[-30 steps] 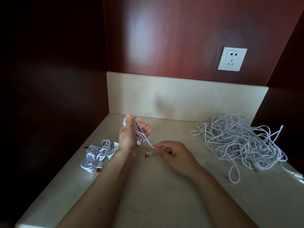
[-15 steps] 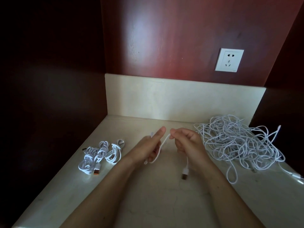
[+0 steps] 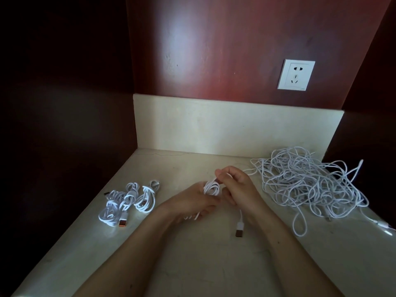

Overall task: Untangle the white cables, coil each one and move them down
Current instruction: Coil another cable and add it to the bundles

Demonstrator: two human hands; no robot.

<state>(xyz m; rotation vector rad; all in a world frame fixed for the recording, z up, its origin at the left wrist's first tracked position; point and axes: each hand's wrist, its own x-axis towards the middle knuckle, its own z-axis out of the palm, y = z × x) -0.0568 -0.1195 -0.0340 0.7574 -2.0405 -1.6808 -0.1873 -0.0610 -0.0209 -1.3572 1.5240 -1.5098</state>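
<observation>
The coil [image 3: 211, 187] is partly hidden by the left hand [image 3: 192, 202]; a stray cable [image 3: 383, 227] is cut by the right edge.

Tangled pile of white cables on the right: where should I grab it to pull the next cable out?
Probably the free plug end trailing from the right edge of the tangled pile, pinched from the right. It lies alone on the countertop, clear of the loops, so it gives an end to follow.
</observation>
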